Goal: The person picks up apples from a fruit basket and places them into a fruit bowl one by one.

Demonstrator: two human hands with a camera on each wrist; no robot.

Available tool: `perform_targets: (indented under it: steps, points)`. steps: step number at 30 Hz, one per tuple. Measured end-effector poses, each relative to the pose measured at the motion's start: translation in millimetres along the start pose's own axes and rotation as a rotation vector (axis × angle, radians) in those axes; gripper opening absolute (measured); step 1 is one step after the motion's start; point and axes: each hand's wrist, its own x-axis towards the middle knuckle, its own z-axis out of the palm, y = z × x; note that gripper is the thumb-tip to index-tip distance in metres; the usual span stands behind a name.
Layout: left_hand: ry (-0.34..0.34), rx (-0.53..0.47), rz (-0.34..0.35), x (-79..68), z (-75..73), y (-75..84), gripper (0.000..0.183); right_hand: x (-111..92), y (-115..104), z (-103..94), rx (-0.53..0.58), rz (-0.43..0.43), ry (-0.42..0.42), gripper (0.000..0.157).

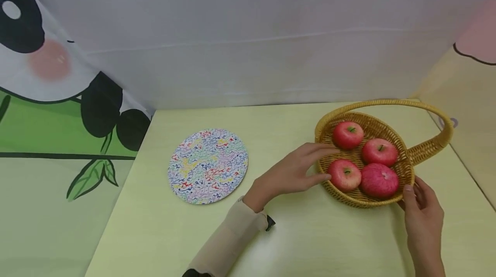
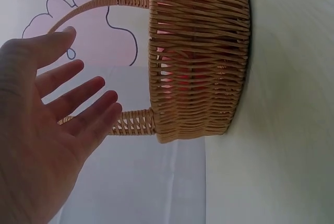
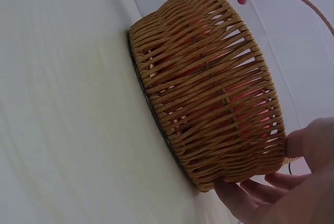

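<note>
Three red apples with green stems and a darker, streaked pink round fruit lie in a wicker basket. One apple is at the back left, another apple at the right, the third apple at the front left. My left hand reaches over the basket's left rim, fingers spread and holding nothing; its palm shows in the left wrist view. My right hand holds the basket's front-right side, thumb at the rim and fingers against the wicker wall.
The basket's arched handle leans toward the back right. A round, multicoloured speckled board lies on the pale yellow table, left of my left hand. White cloth hangs behind the table, with printed cartoon panels at both sides.
</note>
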Motion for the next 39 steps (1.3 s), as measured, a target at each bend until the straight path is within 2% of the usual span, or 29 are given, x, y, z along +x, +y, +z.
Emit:
perform_targets:
  steps: [7, 15, 20, 30, 39]
  points:
    - [-0.078, 0.065, 0.035, 14.8, 6.7, -2.4, 0.059, 1, 3, 1.0, 0.018, 0.002, 0.002, 0.05]
    - [-0.242, 0.074, 0.015, 29.3, 14.8, -5.2, 0.067, 0, 6, 4.6, 0.03, -0.056, 0.008, 0.049]
    - [-0.315, 0.092, 0.009, 38.1, 23.6, -7.0, 0.069, 0, 6, 5.2, 0.01, -0.074, 0.011, 0.049]
    - [-0.393, 0.204, -0.025, 49.1, 34.2, -5.9, 0.08, 0, 8, 3.9, -0.057, -0.052, 0.029, 0.05]
    - [-0.462, 0.216, -0.079, 61.7, 33.0, 2.4, 0.084, -1, 8, 5.3, -0.048, -0.064, 0.032, 0.05]
